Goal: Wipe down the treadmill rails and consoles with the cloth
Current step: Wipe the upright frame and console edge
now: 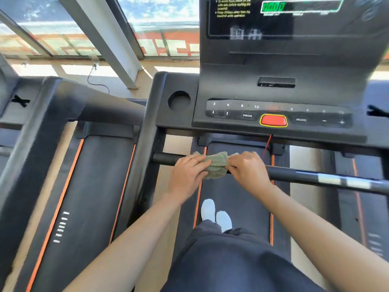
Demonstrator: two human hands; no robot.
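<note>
Dark grey trousers (231, 262) sit nearest; on the black round treadmill crossbar (294, 174) beyond, the left hand (187, 173) and right hand (248, 170) each grip a crumpled green cloth (216, 165) draped over that bar.

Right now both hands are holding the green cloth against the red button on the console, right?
No. The left hand and right hand do hold the green cloth, but against the black crossbar below the console, not the red button. The head view shows it.

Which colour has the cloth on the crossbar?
The cloth is a muted grey-green, seen in the head view.
</note>
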